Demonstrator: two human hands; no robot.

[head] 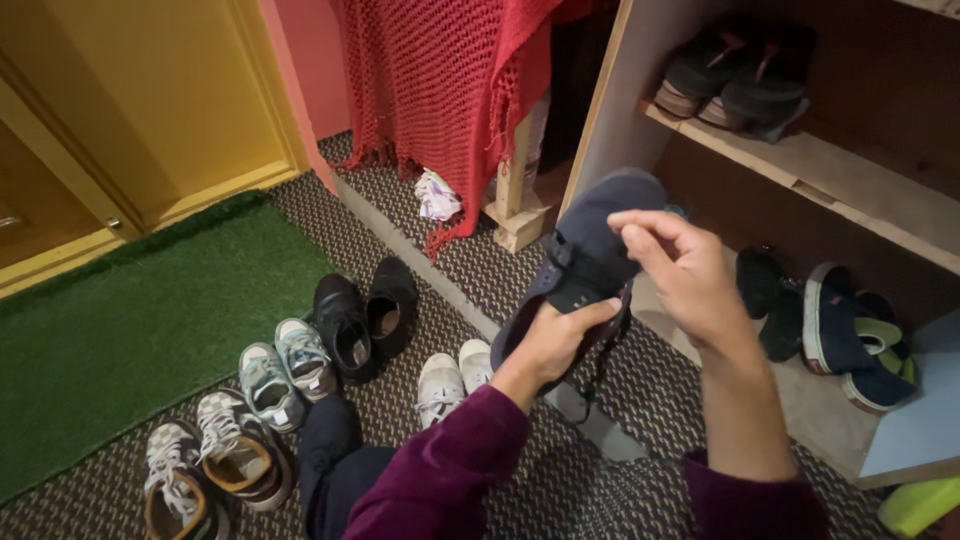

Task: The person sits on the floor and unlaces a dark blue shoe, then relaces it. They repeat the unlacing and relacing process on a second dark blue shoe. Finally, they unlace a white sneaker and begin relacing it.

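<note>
Head view: left hand (556,340) grips a dark blue shoe (585,255) from below, fingers closed around its side, holding it raised in front of the wooden rack (800,165). Right hand (680,265), fingers curled, pinches at the shoe's top, possibly a lace. Black shoes (365,312) stand on the floor below.
</note>
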